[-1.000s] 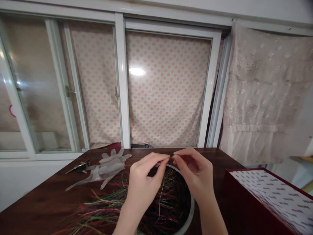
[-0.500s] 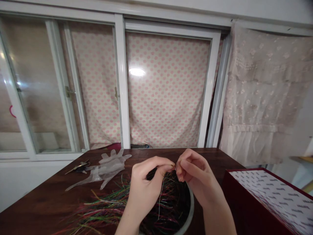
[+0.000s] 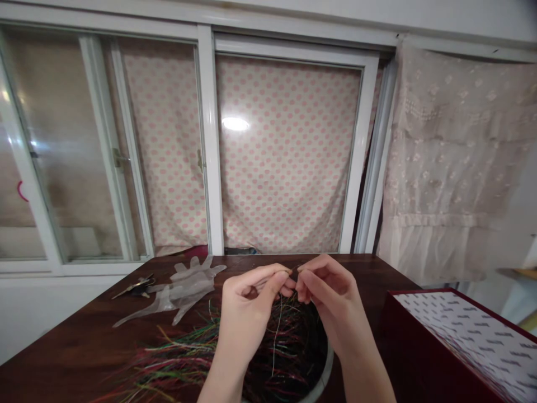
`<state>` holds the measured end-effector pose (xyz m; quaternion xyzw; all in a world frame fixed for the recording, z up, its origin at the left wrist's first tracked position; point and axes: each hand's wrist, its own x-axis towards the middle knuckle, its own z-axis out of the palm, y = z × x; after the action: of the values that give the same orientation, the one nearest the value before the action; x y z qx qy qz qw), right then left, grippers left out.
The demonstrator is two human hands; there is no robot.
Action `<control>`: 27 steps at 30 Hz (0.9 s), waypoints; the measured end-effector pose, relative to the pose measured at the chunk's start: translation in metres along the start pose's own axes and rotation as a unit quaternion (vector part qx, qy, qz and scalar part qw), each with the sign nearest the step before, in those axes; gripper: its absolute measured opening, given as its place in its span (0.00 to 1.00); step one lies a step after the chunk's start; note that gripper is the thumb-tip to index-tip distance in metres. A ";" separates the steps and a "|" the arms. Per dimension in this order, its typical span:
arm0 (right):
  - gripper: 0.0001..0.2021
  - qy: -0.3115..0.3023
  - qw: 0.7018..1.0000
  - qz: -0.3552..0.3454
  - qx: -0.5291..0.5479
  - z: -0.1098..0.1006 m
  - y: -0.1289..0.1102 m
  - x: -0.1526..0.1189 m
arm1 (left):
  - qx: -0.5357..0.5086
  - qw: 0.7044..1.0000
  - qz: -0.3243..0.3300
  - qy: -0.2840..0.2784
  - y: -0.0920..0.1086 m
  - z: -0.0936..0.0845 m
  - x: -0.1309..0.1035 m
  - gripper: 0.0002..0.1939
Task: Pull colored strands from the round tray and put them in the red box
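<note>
My left hand [image 3: 251, 305] and my right hand [image 3: 331, 296] are raised close together over a dark round tray with a pale rim [image 3: 326, 374]. Both pinch a thin thread, a short piece of which shows between the fingertips. A pale thread [image 3: 274, 341] hangs down from my left fingers. Below, a loose pile of multicoloured strands [image 3: 180, 350] lies across the tray and spreads left over the table. My wrists and hands hide part of the pile.
Clear plastic gloves [image 3: 184, 291] and small scissors [image 3: 136, 286] lie on the dark wooden table [image 3: 75, 336] at the left. A red box with white patterned paper [image 3: 470, 330] stands at the right. Behind are windows with a dotted curtain [image 3: 285, 157].
My fingertips have opened a small gap, with thread now visible between them. My left hand has shifted slightly left, and my right hand's fingers have turned a little.
</note>
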<state>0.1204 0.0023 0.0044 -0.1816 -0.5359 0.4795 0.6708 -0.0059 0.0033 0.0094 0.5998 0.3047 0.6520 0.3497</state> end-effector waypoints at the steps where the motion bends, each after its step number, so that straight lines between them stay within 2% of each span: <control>1: 0.03 0.016 0.999 -0.024 -0.032 0.002 0.001 0.000 | 0.001 1.000 -0.004 0.004 -0.001 0.000 0.000 0.05; 7: 0.02 0.070 0.971 -0.121 -0.191 0.006 0.006 -0.003 | 0.046 0.998 0.027 0.031 -0.002 -0.003 0.000 0.05; 11: 0.04 0.070 0.955 -0.133 -0.255 0.003 0.006 -0.001 | 0.084 0.994 0.048 0.041 -0.003 -0.004 0.000 0.05; 21: 0.03 0.033 0.944 -0.129 -0.303 -0.008 0.004 0.002 | 0.156 0.984 0.085 0.014 -0.007 -0.009 -0.002 0.07; 24: 0.02 0.007 0.953 -0.118 -0.278 -0.009 0.004 0.002 | 0.182 0.975 0.124 0.003 -0.007 -0.010 -0.001 0.08; 27: 0.06 -0.025 0.974 -0.063 -0.214 -0.008 0.002 0.002 | 0.197 0.966 0.169 -0.011 -0.007 -0.011 0.001 0.09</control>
<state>0.1270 0.0070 0.0014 -0.2749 -0.6530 0.3142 0.6319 -0.0160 0.0080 0.0028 0.7065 0.3181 0.6221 0.1124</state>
